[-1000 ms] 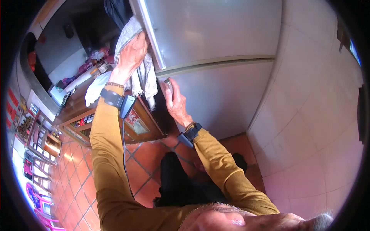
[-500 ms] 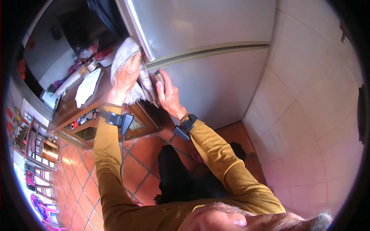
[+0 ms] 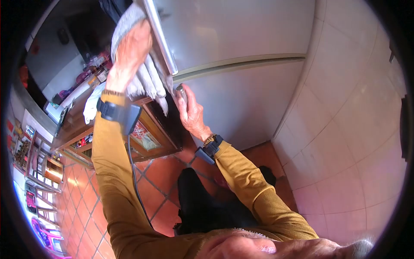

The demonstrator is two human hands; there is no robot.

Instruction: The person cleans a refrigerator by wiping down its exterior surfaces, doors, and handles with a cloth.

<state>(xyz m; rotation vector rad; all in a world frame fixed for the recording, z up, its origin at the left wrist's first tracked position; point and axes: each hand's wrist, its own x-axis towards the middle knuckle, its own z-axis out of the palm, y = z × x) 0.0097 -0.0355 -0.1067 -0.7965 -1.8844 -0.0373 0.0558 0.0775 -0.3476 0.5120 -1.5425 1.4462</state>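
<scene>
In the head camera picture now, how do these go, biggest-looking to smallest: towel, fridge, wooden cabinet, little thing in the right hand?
1. Fridge
2. Wooden cabinet
3. Towel
4. Little thing in the right hand

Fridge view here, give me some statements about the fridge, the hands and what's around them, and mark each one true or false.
1. The left hand holds a pale cloth. True.
2. The right hand is empty. False: it holds a small item, too unclear to name.
3. The wooden cabinet stands to the left of the fridge. True.
4. The floor has blue tiles. False: its tiles are orange-red.
5. The metal handle is on the upper door. True.
</scene>
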